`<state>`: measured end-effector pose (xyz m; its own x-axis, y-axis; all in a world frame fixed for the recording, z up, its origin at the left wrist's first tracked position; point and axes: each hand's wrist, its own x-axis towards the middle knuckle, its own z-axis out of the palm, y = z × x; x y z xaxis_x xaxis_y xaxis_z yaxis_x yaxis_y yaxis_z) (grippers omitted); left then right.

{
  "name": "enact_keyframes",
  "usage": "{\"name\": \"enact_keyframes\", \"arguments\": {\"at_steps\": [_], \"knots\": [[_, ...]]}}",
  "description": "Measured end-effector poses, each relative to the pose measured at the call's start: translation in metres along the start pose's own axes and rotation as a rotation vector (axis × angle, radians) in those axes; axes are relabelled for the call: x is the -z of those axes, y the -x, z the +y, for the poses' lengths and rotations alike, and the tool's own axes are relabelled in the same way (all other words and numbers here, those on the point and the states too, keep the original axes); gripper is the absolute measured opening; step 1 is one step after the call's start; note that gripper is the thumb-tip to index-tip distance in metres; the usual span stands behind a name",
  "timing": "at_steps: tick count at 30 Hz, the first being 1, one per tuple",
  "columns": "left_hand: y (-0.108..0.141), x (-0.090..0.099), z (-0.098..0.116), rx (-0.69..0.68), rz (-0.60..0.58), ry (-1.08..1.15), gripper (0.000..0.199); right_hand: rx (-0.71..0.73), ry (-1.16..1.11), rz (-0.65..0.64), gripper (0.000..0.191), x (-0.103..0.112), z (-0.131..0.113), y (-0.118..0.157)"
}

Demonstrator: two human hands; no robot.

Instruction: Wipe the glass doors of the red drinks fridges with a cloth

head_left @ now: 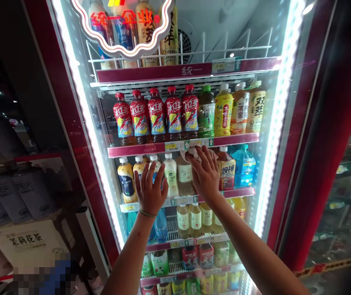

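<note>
Before me stands a drinks fridge with a glass door (pixel 224 45). My right hand (pixel 206 172) presses a crumpled pale cloth (pixel 193 152) to the glass, in front of the second shelf's red price strip (pixel 144 148). The fingers lie over the cloth and hide part of it. To its left, my left hand (pixel 151 190) is raised with fingers spread, at or close to the glass; it holds nothing. A thin band (pixel 147 214) circles that wrist. Behind the hands are bottles on the third shelf, among them a white-green bottle (pixel 171 176).
Bright light strips (pixel 80 110) run down both sides of the door. A lit sign (pixel 123 51) hangs at the top. Red-labelled tea bottles (pixel 157 112) line the second shelf. Stacked bottles and a carton (pixel 28 246) stand at left; another fridge (pixel 341 184) stands at right.
</note>
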<state>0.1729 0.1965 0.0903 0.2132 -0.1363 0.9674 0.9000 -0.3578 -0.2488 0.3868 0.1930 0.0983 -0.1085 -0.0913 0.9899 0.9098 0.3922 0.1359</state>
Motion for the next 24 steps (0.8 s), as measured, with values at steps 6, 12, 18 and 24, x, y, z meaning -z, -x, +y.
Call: {"name": "enact_keyframes", "arguments": {"at_steps": [6, 12, 18, 24], "knots": [[0.001, 0.000, -0.001, 0.005, -0.009, 0.025, 0.053, 0.181, -0.039, -0.102, 0.055, 0.000, -0.013, 0.004], [0.002, 0.002, -0.002, 0.018, -0.008, 0.058, 0.058, 0.008, -0.021, -0.009, 0.058, -0.005, -0.018, -0.003], [0.010, 0.006, -0.008, 0.010, -0.024, 0.093, 0.056, 0.119, -0.028, -0.075, 0.060, -0.002, -0.021, 0.006], [0.013, 0.007, -0.008, 0.022, -0.015, 0.076, 0.055, 0.010, -0.044, -0.035, 0.060, -0.011, -0.030, -0.010]]}}
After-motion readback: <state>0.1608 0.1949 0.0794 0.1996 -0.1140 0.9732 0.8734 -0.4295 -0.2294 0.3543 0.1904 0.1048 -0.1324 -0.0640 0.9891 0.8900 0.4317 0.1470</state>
